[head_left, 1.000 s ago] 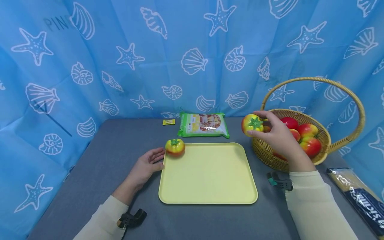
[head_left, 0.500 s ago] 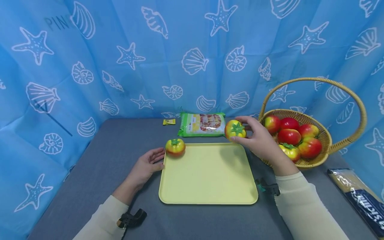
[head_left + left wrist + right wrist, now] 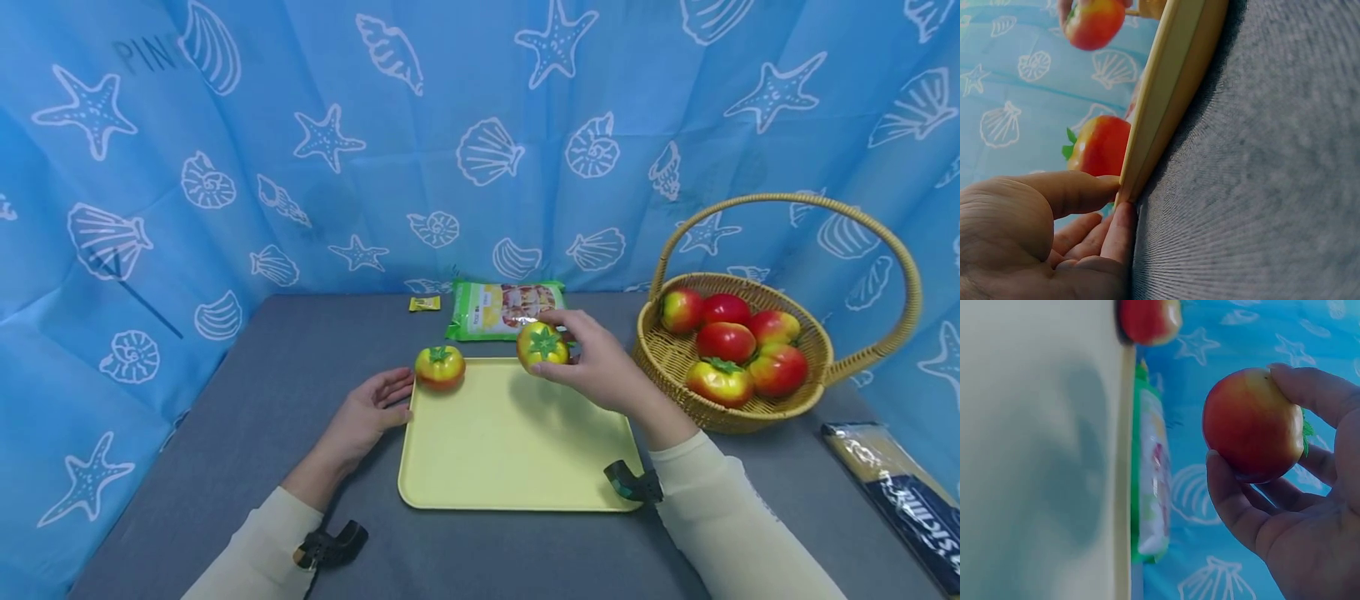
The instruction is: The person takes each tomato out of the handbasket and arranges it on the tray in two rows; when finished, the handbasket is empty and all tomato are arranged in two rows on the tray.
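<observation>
My right hand [image 3: 596, 362] grips a yellow-and-red tomato [image 3: 543, 347] with a green star-shaped top, between thumb and fingers. It is held above the far part of the pale yellow tray [image 3: 517, 450], its shadow falling on the tray. In the right wrist view, the red underside of this tomato [image 3: 1250, 425] faces the camera. A second tomato [image 3: 440, 367] sits in the tray's far left corner. My left hand [image 3: 367, 421] touches the tray's left edge, thumb and fingertips against the rim [image 3: 1154, 94], as the left wrist view shows.
On the right stands a wicker basket [image 3: 678, 408] with a tall handle, holding several red and yellow fruits [image 3: 725, 342]. Behind the tray lie a green-edged food packet [image 3: 480, 312] and a small yellow sachet [image 3: 424, 303]. A brown-and-navy package [image 3: 896, 496] lies at far right.
My right hand has carried the tomato leftward from beside the basket to above the tray. My left hand and the tomato in the tray's corner have stayed in place.
</observation>
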{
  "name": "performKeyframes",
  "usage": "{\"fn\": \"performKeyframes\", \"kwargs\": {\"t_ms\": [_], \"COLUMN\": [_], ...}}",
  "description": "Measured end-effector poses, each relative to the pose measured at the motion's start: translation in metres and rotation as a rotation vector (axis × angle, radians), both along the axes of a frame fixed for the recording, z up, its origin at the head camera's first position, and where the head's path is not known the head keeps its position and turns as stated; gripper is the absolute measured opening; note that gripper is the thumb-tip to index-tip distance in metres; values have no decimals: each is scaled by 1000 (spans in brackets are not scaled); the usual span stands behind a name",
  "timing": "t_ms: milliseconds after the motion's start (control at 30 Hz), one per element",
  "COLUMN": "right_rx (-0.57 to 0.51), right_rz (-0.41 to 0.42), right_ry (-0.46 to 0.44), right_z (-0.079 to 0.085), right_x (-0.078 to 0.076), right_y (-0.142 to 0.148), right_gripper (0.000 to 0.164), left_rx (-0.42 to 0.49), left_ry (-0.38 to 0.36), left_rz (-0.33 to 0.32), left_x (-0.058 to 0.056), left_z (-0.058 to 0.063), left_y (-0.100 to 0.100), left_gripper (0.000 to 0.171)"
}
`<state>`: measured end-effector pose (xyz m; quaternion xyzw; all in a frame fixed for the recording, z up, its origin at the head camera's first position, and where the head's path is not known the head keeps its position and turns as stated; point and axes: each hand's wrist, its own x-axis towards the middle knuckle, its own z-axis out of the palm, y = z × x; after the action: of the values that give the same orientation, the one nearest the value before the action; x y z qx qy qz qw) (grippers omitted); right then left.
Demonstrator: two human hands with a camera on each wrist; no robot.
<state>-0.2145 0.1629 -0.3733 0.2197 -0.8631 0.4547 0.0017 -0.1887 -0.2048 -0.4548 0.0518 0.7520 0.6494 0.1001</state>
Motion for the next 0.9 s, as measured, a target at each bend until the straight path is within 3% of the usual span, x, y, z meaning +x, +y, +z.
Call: {"fn": "performKeyframes", "kwargs": {"t_ms": [267, 400, 900], "right_rx": [171, 215, 172], "right_rz": [100, 122, 116], "right_ry": [74, 57, -80], "right_z": [-8, -9, -28], "right_x": [-12, -16, -39], "right_y": [-35, -48, -63], "right_gripper": [66, 65, 70], "left_rx": [-20, -16, -17], "left_ry": [-14, -17, -15], "left_rz": [29, 24, 17], "left_x": [-1, -1, -3], "left_z": [0, 1, 0], "left_y": [1, 1, 0], "left_gripper": [74, 74, 74]}}
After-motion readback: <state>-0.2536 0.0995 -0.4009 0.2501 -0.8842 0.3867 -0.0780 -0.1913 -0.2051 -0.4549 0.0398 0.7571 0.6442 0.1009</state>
